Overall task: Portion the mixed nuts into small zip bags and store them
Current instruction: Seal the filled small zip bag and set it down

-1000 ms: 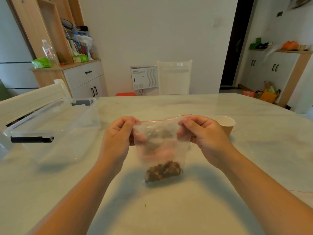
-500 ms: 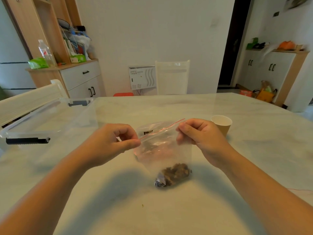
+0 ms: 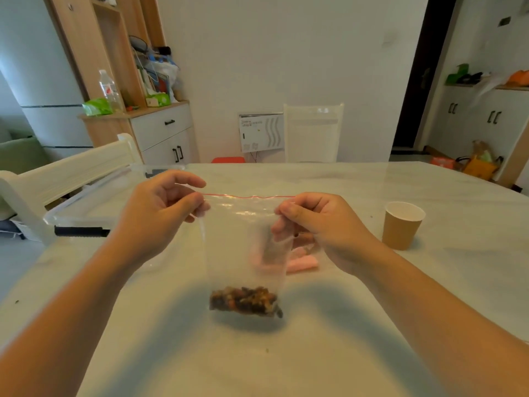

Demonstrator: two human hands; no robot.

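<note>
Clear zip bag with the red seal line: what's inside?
The clear zip bag holds a small heap of brown mixed nuts at its bottom. The rest looks empty; the right hand covers its upper right corner.

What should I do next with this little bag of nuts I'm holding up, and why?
Probably run your pinch along the red zip strip to seal it. Left hand and right hand hold the zip bag by its top corners, nuts settled at the bottom.
</note>
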